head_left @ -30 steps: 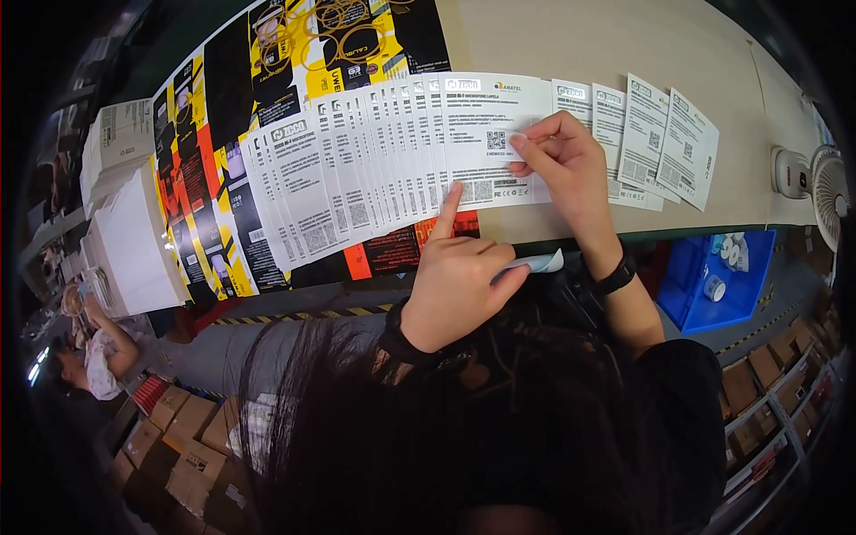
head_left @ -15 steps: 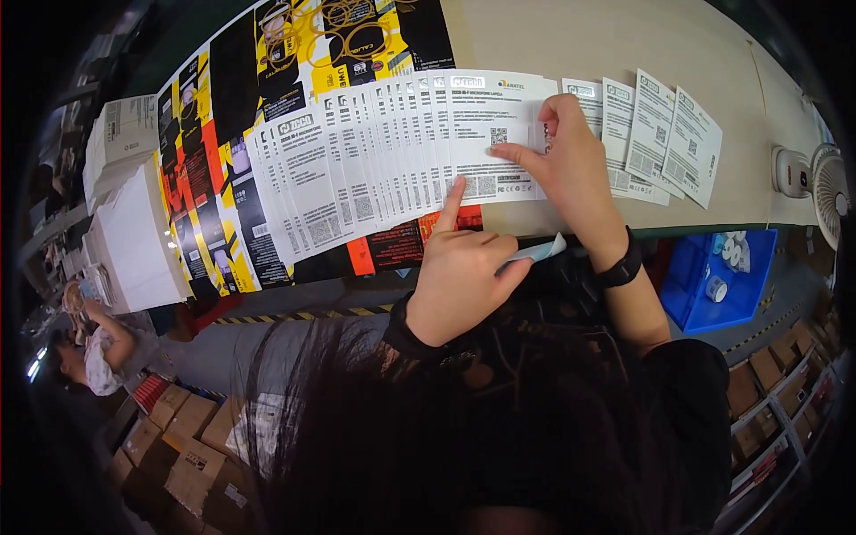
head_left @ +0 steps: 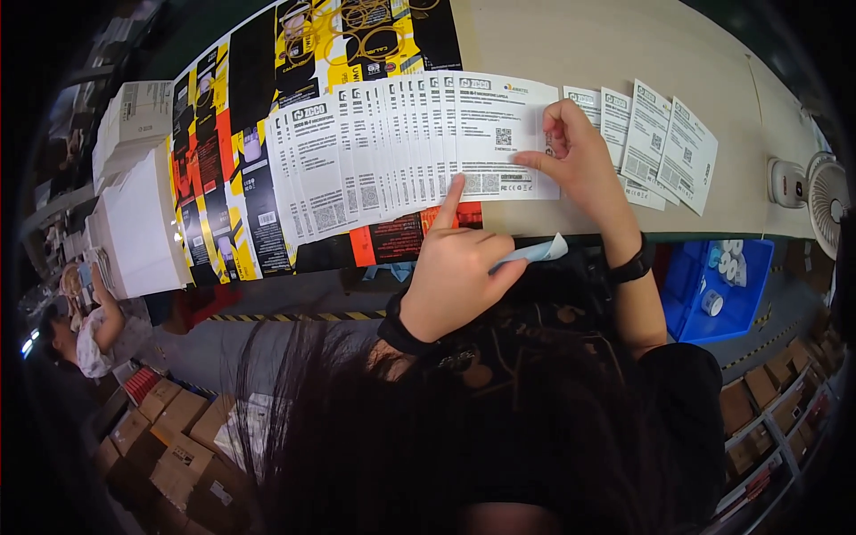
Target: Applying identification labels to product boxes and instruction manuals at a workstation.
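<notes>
White leaflets (head_left: 392, 152) overlapped, mostly hidden.

fanned leaflets (head_left: 392, 152): I count roughly twelve
loose leaflets (head_left: 655, 147) right: four
fan (head_left: 825, 196): one
blue bin (head_left: 718, 290): one

Fanned leaflets (head_left: 392, 147) overlap flat cartons (head_left: 232, 178), seemingly, on table (head_left: 615, 45).

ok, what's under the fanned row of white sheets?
Under the white sheets lie flat printed cartons, black, yellow and red, on the table. Their middles are covered; only top, left and bottom edges show.
</notes>
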Available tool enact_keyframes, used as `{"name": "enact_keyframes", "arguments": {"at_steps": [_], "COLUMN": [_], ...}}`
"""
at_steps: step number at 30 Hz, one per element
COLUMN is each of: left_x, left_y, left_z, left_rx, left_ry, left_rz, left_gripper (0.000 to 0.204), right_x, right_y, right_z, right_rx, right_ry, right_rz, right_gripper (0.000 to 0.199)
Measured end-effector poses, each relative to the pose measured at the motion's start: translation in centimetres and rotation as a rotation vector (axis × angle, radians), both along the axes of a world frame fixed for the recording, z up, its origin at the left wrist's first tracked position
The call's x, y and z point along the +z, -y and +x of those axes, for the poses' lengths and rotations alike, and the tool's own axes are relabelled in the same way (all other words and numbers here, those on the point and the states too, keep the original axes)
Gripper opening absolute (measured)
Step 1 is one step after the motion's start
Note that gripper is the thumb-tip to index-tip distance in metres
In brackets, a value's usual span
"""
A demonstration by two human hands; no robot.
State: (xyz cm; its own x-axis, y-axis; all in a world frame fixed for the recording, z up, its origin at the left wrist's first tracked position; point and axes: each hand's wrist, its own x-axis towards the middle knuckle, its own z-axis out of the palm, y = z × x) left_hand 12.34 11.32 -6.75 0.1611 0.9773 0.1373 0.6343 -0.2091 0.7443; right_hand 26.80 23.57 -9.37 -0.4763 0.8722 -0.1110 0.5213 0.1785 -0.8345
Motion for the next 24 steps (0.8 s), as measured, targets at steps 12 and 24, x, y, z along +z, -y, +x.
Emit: {"name": "enact_keyframes", "arguments": {"at_steps": [12,24], "left_x": [-0.1,1.9], "left_y": [0.6,-0.7], "left_z": [0.2,0.1], "left_rx": [0.063,0.223], "left_ry": [-0.106,0.256], "left_rz": [-0.018,0.067], "left_gripper": [0.010,0.015], "right_x": [0.7,4.8], "right_y": [2.2,3.9], "right_z": [2.2,5.1], "right_rx": [0.517,0.216], "right_ry": [0.323,-0.173], "right_rz": [0.408,-0.538], "right_gripper": [0.061,0.023]}}
